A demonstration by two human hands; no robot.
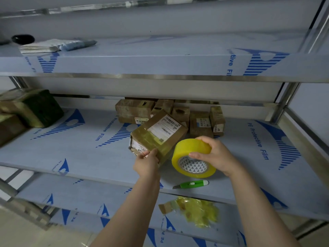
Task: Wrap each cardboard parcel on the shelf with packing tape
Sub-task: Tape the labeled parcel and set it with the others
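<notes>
Our left hand (146, 163) pinches the near corner of a parcel (158, 136) at the middle of the shelf (80, 148). Our right hand (213, 155), fingers curled, grips the tape roll (192, 155) just right of it. A cutter (194, 184) lies nearer.

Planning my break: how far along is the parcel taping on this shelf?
Done: the back parcels look glossy with tape, and tape scraps lie on the lower shelf. In hand: left hand holds a tilted parcel, already partly taped; right hand grips the yellow tape roll. Left: this parcel's wrap; the left-side parcels' state is unclear.
</notes>
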